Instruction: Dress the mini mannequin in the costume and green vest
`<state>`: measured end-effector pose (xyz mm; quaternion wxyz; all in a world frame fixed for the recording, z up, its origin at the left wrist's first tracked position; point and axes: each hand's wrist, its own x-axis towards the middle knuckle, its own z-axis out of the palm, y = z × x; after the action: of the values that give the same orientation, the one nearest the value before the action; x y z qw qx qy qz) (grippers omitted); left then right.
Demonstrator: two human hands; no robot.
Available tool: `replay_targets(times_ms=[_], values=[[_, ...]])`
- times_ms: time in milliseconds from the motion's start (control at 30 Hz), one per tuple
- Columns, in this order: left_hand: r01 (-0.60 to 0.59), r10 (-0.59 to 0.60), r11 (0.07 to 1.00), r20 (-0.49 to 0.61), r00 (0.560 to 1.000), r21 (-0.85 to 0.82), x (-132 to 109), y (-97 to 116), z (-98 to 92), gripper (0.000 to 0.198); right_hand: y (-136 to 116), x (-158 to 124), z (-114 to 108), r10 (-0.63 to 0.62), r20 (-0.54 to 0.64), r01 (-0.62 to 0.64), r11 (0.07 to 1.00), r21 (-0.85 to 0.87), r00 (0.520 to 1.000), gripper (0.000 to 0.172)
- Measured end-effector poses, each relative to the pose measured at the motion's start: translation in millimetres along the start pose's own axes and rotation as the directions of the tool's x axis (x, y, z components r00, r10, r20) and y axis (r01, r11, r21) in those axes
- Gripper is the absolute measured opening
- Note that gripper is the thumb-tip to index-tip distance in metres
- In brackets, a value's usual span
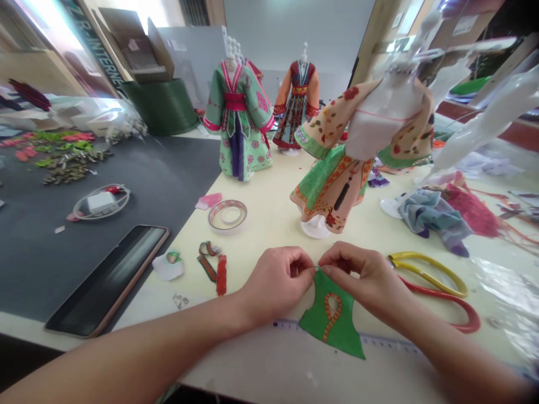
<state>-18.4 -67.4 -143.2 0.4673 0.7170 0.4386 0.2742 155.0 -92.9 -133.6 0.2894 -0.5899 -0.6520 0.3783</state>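
Fabric bodice piece, green: one, with one teardrop opening edged in orange-patterned trim. Located near the desk's near edge, right of that edge's middle, above a ruler, one, which it partly covers.

Hands: two. Left hand: fingers curled, thumb and forefinger closed in a pinch at the narrow upper end of the piece. Right hand: likewise curled, thumb and forefinger pinching the same end; the two sets of fingertips nearly meet.

Orientation: long axis runs from the pinched end toward the desk's near edge, slanting slightly right; broad hem nearest that edge. Loop of the teardrop points away from it, tail toward it.

Scissors, yellow and red handles: one pair, beside the right forearm. Trim strips: two, one red, one striped, left of the left hand. Tape rolls: two, nested. Smartphone: one, toward the near left corner. Dressed dress forms, plainly visible: three, in green, maroon-orange and peach, toward the far edge.
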Motion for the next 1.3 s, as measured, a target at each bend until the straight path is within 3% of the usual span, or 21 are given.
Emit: replay_targets(times_ms=[533,833,1067,1167,1300], values=[[-0.025,0.024,0.998,0.018,1.000,0.053,-1.7,0.8,0.4,0.012,-2.1,0.9,2.6,-0.115,-0.007,0.113,0.983,-0.146,0.993,0.011],[-0.085,0.087,0.981,-0.004,0.996,0.177,-2.3,0.5,1.1,0.013,-0.7,0.5,6.4,-0.139,-0.035,0.128,0.969,-0.212,0.990,0.012],[-0.110,0.138,0.932,-0.059,0.989,0.345,-1.5,0.0,-2.0,0.019,5.1,3.2,4.6,-0.043,-0.077,0.030,0.986,-0.165,0.996,0.011],[-0.291,0.320,0.830,0.020,0.947,0.475,-4.7,1.5,-3.2,0.015,8.7,4.4,3.5,0.015,-0.066,-0.021,0.995,-0.098,0.998,0.011],[-0.533,0.555,0.509,0.215,0.803,0.676,-15.6,4.8,2.1,0.024,10.2,6.0,1.5,0.076,-0.004,-0.076,0.997,-0.020,0.997,0.012]])
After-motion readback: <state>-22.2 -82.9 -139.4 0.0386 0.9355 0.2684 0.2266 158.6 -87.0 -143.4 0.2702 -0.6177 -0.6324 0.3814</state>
